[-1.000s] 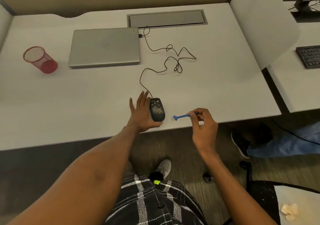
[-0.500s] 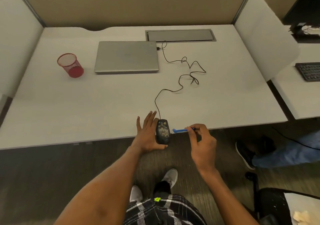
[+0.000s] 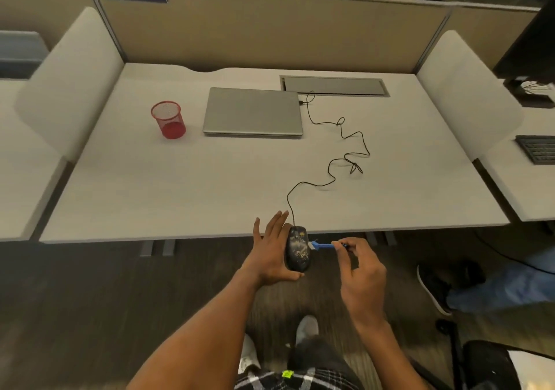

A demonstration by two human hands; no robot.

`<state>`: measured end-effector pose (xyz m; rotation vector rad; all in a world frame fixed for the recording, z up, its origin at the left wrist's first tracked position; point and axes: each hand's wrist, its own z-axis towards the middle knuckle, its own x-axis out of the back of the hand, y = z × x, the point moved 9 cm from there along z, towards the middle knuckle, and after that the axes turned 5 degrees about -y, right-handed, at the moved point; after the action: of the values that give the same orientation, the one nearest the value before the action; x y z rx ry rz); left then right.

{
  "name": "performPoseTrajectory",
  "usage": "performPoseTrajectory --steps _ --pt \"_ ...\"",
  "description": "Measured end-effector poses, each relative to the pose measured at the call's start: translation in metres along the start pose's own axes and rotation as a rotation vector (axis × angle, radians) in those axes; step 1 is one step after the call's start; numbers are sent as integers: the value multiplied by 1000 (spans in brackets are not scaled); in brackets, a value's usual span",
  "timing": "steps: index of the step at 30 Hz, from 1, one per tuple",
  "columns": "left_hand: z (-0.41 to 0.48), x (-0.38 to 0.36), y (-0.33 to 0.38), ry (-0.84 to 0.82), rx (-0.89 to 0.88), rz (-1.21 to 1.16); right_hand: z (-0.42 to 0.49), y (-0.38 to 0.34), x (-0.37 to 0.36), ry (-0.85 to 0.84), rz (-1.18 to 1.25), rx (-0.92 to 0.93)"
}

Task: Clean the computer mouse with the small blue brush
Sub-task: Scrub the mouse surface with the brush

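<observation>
Head view: step in hand looks like the actual brushing, just starting. Left hand (image 3: 271, 254) cradles the mouse (image 3: 297, 248) at the desk's (image 3: 210, 179) front edge, mostly hanging past it, fingers straight along its left side and thumb hooked round the near end. Right hand (image 3: 360, 269) pinches the brush (image 3: 322, 245) by the handle tip, other fingers loosely curled, head touching the mouse's right side. Next move probably needs short strokes along that side, with the left hand holding the mouse steady.

Red mesh cup (image 3: 168, 120) stands left of closed laptop (image 3: 253, 111).
</observation>
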<state>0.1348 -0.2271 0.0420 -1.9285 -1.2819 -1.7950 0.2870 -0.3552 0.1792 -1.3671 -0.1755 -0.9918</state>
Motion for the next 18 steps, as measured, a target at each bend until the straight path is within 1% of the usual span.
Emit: performPoseTrajectory --steps 7,14,18 --pt "-14 -14 13 -13 22 22 -2 -10 -1 -62 -96 71" --pt "-19 -30 33 -1 25 -57 2 -2 -3 -154 -194 126" --pt "-20 -36 41 9 38 -97 0 8 -4 -205 -232 86"
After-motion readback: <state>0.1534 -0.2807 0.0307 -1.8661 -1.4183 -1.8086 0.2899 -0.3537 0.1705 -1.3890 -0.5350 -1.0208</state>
